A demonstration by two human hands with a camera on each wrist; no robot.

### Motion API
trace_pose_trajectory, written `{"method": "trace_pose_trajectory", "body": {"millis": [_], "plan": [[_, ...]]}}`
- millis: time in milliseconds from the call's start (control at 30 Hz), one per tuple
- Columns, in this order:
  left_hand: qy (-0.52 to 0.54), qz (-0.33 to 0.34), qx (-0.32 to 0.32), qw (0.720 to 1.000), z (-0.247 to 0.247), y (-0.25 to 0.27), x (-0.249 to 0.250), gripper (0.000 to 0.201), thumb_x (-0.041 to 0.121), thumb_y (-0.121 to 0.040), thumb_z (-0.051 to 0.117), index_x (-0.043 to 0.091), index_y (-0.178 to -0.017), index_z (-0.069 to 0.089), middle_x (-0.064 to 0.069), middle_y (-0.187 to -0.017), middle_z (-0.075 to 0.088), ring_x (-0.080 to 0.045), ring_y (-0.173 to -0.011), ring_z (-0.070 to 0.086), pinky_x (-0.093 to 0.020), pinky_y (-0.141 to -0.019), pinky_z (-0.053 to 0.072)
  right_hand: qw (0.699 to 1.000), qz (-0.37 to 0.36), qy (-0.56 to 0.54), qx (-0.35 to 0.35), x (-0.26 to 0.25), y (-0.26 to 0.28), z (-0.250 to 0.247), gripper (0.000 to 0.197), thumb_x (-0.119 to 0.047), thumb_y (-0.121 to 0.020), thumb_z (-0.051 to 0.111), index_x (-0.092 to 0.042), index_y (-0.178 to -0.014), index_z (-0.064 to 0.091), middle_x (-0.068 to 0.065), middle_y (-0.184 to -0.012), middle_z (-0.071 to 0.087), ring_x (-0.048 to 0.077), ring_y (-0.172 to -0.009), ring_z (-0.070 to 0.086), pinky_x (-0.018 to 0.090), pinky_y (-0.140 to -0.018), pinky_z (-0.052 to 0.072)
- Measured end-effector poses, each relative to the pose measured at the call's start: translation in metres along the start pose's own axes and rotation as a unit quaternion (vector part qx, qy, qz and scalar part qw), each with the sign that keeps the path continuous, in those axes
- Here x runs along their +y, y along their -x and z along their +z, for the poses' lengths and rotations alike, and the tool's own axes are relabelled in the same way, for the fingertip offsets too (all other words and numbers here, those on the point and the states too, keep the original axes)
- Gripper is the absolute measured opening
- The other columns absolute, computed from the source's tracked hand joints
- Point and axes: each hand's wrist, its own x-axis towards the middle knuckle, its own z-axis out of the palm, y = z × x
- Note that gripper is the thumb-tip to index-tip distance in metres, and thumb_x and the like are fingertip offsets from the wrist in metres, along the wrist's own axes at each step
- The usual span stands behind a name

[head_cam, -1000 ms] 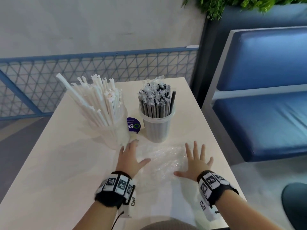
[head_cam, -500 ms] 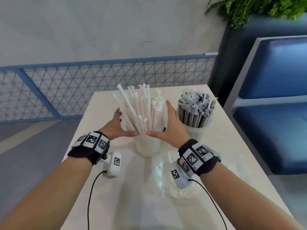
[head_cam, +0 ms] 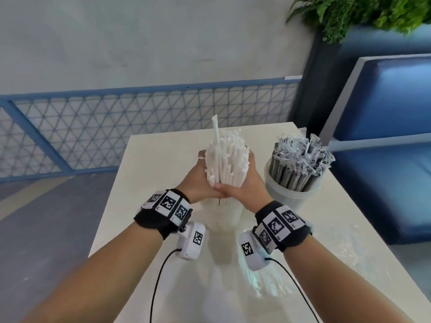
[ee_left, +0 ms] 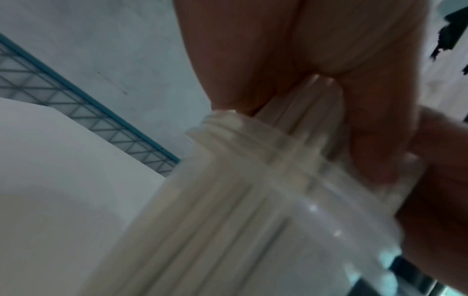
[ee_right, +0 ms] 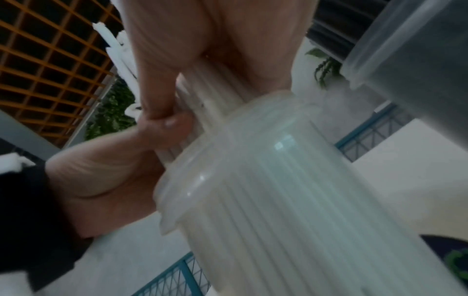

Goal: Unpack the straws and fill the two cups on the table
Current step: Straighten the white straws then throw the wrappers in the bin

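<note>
White paper-wrapped straws (head_cam: 225,159) stand as one tight upright bundle in a translucent cup (head_cam: 224,217) at the middle of the table. My left hand (head_cam: 196,180) and right hand (head_cam: 250,183) wrap the bundle from both sides just above the rim, thumbs meeting in front. One straw sticks up above the others. The wrist views show the same cup (ee_left: 228,200) (ee_right: 278,190) from below, with straws (ee_right: 202,90) squeezed between palms. A second cup (head_cam: 288,197) to the right holds black straws (head_cam: 298,164) in clear wrappers.
An empty crumpled clear plastic wrapper (head_cam: 326,248) lies on the white table (head_cam: 158,164) at the near right. A blue bench (head_cam: 384,164) stands right of the table. A blue mesh railing (head_cam: 93,127) and a planter (head_cam: 349,15) are behind.
My hands left the flat plastic wrapper, came to either side of the fanned-out white straws, and have closed in, gathering them into one upright bundle.
</note>
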Motion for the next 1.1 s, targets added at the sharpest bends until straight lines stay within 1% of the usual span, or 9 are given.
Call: {"method": "trace_pose_trajectory", "body": {"millis": [133, 300, 400, 533, 733, 833, 900, 1033, 1100], "plan": [[0.092, 0.042, 0.065, 0.993, -0.005, -0.002, 0.013, 0.098, 0.006, -0.055, 0.086, 0.021, -0.128, 0.023, 0.008, -0.115, 0.053, 0.007, -0.097, 0.058, -0.014, -0.084, 0.050, 0.999, -0.034, 0.007, 0.030, -0.016, -0.011, -0.009, 0.082, -0.016, -0.068, 0.080, -0.017, -0.133, 0.029, -0.024, -0.112, 0.050, -0.017, -0.103, 0.050, 0.002, -0.085, 0.040], [0.097, 0.077, 0.033, 0.992, -0.019, 0.004, 0.023, 0.114, 0.011, -0.050, 0.088, 0.028, -0.139, 0.018, 0.011, -0.123, 0.046, 0.002, -0.110, 0.055, -0.019, -0.088, 0.048, 0.995, -0.096, 0.018, 0.004, -0.032, -0.011, -0.020, 0.088, -0.023, -0.063, 0.083, -0.027, -0.133, 0.029, -0.004, -0.128, 0.047, -0.001, -0.120, 0.044, 0.011, -0.099, 0.036], [-0.015, 0.109, 0.070, 0.991, -0.023, 0.014, 0.029, 0.104, 0.020, -0.061, 0.084, 0.037, -0.138, 0.018, 0.004, -0.134, 0.041, -0.009, -0.127, 0.042, -0.018, -0.096, 0.037, 0.983, -0.162, 0.085, 0.011, -0.037, -0.009, -0.021, 0.083, -0.035, -0.068, 0.077, -0.027, -0.136, 0.031, -0.003, -0.132, 0.043, 0.007, -0.127, 0.040, 0.022, -0.109, 0.032], [-0.145, 0.194, 0.122, 0.963, -0.012, 0.024, 0.039, 0.090, 0.018, -0.075, 0.069, 0.024, -0.146, 0.013, 0.001, -0.147, 0.032, -0.007, -0.136, 0.030, -0.025, -0.112, 0.026, 0.946, -0.241, 0.214, 0.029, -0.043, -0.005, -0.017, 0.055, -0.035, -0.088, 0.051, -0.024, -0.139, 0.033, 0.000, -0.141, 0.041, 0.015, -0.135, 0.034, 0.042, -0.111, 0.031], [-0.455, 0.062, 0.020, 0.888, 0.008, 0.023, 0.017, 0.065, 0.042, -0.096, 0.017, 0.014, -0.147, -0.010, -0.001, -0.159, -0.003, -0.012, -0.145, -0.010, -0.039, -0.120, -0.002, 0.919, -0.092, 0.362, -0.125, -0.021, 0.003, -0.011, 0.050, -0.040, -0.099, 0.023, -0.026, -0.147, 0.018, -0.011, -0.155, 0.018, 0.005, -0.144, 0.006, 0.045, -0.118, 0.012], [-0.342, 0.110, 0.009, 0.933, -0.006, 0.024, 0.014, 0.079, 0.057, -0.089, 0.026, 0.021, -0.147, -0.014, 0.012, -0.155, -0.018, -0.006, -0.141, -0.023, -0.035, -0.119, -0.006, 0.964, -0.132, 0.224, -0.050, -0.016, 0.002, -0.015, 0.066, -0.055, -0.086, 0.038, -0.023, -0.143, 0.027, -0.004, -0.154, 0.017, 0.006, -0.141, 0.016, 0.020, -0.115, 0.019], [-0.177, 0.079, 0.027, 0.981, -0.021, 0.023, 0.011, 0.103, 0.054, -0.078, 0.057, 0.027, -0.146, -0.015, 0.023, -0.149, -0.022, 0.001, -0.140, -0.018, -0.026, -0.117, -0.001, 0.984, -0.114, 0.138, 0.003, -0.014, 0.001, -0.023, 0.085, -0.058, -0.073, 0.057, -0.025, -0.143, 0.022, -0.002, -0.150, 0.015, 0.003, -0.137, 0.017, 0.000, -0.105, 0.014], [-0.042, -0.046, -0.050, 0.997, -0.031, 0.017, -0.013, 0.121, 0.012, -0.063, 0.085, 0.027, -0.147, -0.001, 0.017, -0.144, 0.029, -0.004, -0.133, 0.030, -0.014, -0.103, 0.032, 0.994, 0.036, 0.040, -0.096, -0.003, -0.003, -0.032, 0.123, -0.034, -0.060, 0.084, -0.028, -0.146, -0.004, -0.003, -0.155, 0.010, 0.001, -0.137, 0.016, 0.015, -0.109, 0.020], [-0.005, -0.038, -0.071, 0.997, -0.024, 0.011, -0.022, 0.110, 0.008, -0.057, 0.087, 0.031, -0.140, 0.018, 0.022, -0.128, 0.046, -0.001, -0.121, 0.047, -0.006, -0.090, 0.040, 0.987, 0.048, 0.030, -0.151, 0.002, -0.006, -0.030, 0.130, -0.017, -0.060, 0.085, -0.029, -0.145, -0.011, -0.003, -0.152, 0.021, 0.005, -0.135, 0.028, 0.006, -0.101, 0.028]]}}
